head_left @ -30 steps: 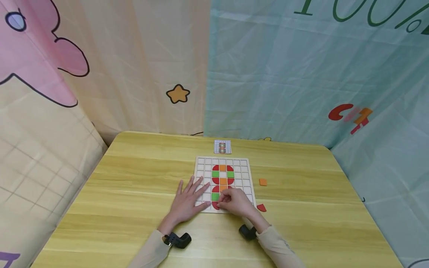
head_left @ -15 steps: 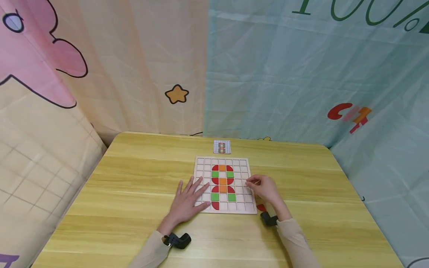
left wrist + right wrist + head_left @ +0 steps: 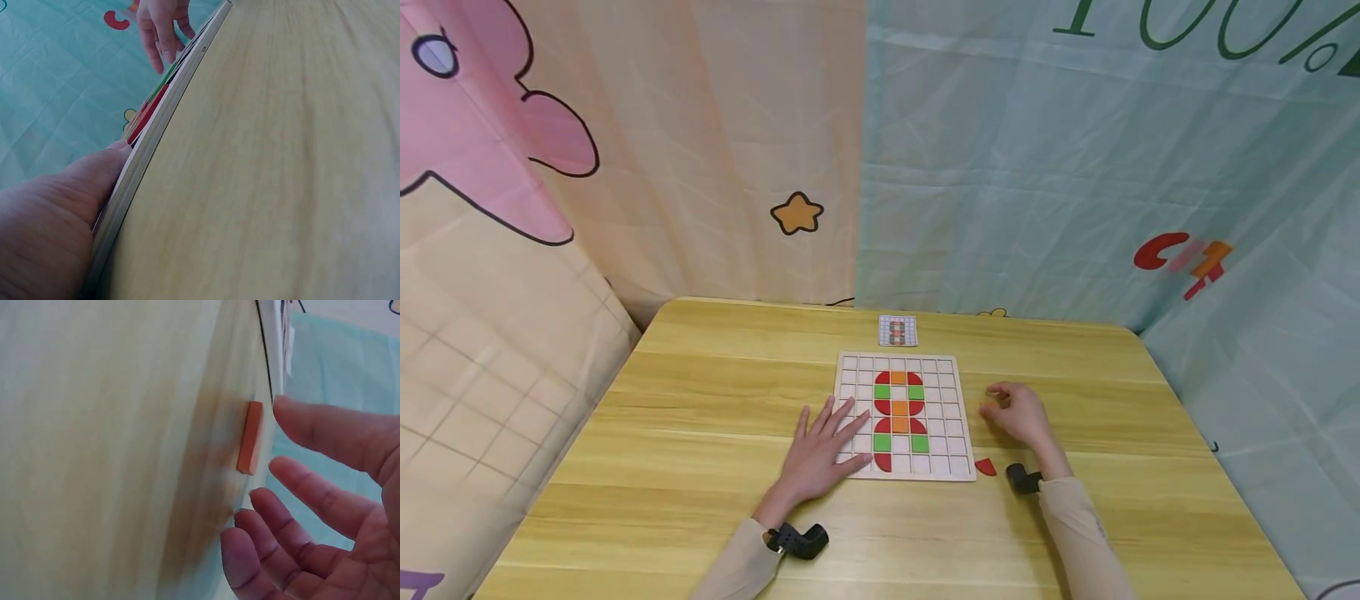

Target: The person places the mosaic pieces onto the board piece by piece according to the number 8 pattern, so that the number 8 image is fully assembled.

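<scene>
My left hand [image 3: 816, 450] lies with spread fingers on the left side of a white grid board [image 3: 943, 465]. Its thumb rests near the front edge, close to a red quarter-round tile [image 3: 883, 462]. Red, green [image 3: 919, 443] and orange [image 3: 899, 424] tiles form a figure down the middle of the board. Off the board's right side, my right hand [image 3: 1021, 414] reaches over a loose orange square tile [image 3: 251, 439]. In the right wrist view, thumb and fingers are apart and that tile lies on the wood, just off the fingertips.
A loose red quarter-round tile [image 3: 986, 467] lies by the board's lower right corner. Behind the board is a small printed card [image 3: 898, 331] with a similar figure. Curtains [image 3: 1000, 167] hang behind the wooden table [image 3: 700, 375].
My right hand has moved right, from the lower part of the board to over the loose orange tile, and its fingers have parted. The left hand has stayed in place.
</scene>
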A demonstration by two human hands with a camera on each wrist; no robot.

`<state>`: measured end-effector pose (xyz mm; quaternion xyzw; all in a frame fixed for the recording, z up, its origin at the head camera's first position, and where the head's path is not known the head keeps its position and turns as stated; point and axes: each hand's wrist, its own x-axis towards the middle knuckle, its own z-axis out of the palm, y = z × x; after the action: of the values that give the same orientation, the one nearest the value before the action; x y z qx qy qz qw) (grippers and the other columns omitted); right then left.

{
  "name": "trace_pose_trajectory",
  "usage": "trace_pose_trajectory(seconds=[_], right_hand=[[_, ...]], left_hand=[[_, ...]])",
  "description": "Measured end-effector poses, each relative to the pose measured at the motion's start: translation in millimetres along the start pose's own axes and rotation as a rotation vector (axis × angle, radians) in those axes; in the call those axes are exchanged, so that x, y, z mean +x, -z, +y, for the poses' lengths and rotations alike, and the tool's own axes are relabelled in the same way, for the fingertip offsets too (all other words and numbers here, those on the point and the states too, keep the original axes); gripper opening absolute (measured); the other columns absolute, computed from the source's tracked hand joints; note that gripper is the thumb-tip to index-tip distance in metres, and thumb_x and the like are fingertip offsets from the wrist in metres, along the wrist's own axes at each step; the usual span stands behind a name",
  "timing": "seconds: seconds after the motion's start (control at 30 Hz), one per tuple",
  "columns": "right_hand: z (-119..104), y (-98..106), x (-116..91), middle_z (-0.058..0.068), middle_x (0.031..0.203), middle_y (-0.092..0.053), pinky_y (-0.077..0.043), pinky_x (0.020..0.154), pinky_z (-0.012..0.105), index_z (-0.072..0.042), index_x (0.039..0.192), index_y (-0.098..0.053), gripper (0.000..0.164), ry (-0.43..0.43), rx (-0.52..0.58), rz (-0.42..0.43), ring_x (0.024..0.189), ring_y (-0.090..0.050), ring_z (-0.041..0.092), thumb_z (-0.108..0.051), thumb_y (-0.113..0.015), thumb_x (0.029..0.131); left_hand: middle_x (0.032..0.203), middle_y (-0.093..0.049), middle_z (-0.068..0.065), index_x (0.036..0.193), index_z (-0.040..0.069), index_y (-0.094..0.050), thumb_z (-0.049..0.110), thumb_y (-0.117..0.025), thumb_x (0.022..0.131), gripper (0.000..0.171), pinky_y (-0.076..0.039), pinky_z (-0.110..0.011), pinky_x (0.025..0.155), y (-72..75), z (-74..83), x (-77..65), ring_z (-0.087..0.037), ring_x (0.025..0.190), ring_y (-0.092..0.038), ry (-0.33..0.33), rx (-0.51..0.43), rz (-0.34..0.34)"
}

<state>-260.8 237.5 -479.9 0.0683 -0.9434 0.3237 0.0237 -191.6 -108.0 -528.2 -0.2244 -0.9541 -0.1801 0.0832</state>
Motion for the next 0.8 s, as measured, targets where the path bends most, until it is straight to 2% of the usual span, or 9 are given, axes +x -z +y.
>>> trace_pose_trajectory(seconds=[0.13, 0.3, 0.5, 0.63, 0.8], right_hand=[[2.6, -0.2, 1.7, 0.02, 0.102, -0.061, -0.045, 0.082, 0.049, 0.006, 0.111, -0.064, 0.037, 0.024, -0.017, -0.054, 0.094, -0.055, 0.034, -0.016, -0.075, 0.082], [2.1, -2.6, 2.5, 0.014, 0.095, -0.06, -0.045, 0.079, 0.046, 0.001, 0.103, -0.067, 0.027, 0.046, -0.005, -0.076, 0.091, -0.054, 0.031, -0.013, -0.075, 0.081], [0.7, -3.6, 0.5, 0.009, 0.088, -0.058, -0.044, 0.074, 0.041, -0.002, 0.093, -0.066, 0.023, 0.039, -0.002, -0.103, 0.084, -0.053, 0.026, -0.016, -0.078, 0.078], [-0.3, -2.4, -2.9, 0.009, 0.089, -0.059, -0.044, 0.074, 0.04, -0.001, 0.094, -0.066, 0.027, 0.033, -0.006, -0.13, 0.084, -0.052, 0.025, -0.015, -0.08, 0.076], [-2.4, -1.4, -5.3, 0.008, 0.089, -0.059, -0.044, 0.072, 0.037, 0.0, 0.093, -0.066, 0.022, 0.024, -0.007, -0.154, 0.08, -0.051, 0.023, -0.01, -0.078, 0.078]], left_hand=[[0.154, -0.026, -0.004, 0.146, 0.024, -0.041, 0.058, -0.047, 0.092, 0.064, 0.001, -0.058, 0.109, 0.4, 0.3, 0.2, -0.032, 0.142, -0.011, 0.005, -0.007, -0.004], [0.154, -0.027, -0.005, 0.145, 0.024, -0.042, 0.057, -0.049, 0.091, 0.064, 0.0, -0.059, 0.109, -1.4, -0.6, 0.2, -0.033, 0.142, -0.013, -0.001, -0.019, 0.014], [0.154, -0.027, -0.006, 0.145, 0.024, -0.042, 0.057, -0.05, 0.091, 0.064, 0.0, -0.059, 0.109, -1.5, 0.4, 0.0, -0.034, 0.141, -0.013, -0.003, -0.035, 0.024], [0.154, -0.027, -0.005, 0.145, 0.024, -0.042, 0.056, -0.051, 0.091, 0.064, 0.001, -0.059, 0.109, -1.3, 0.9, 0.0, -0.033, 0.142, -0.012, -0.002, -0.036, 0.015], [0.154, -0.026, -0.005, 0.145, 0.024, -0.041, 0.057, -0.05, 0.091, 0.065, 0.002, -0.058, 0.109, -2.0, 0.1, 0.2, -0.033, 0.142, -0.011, 0.01, -0.025, 0.008]])
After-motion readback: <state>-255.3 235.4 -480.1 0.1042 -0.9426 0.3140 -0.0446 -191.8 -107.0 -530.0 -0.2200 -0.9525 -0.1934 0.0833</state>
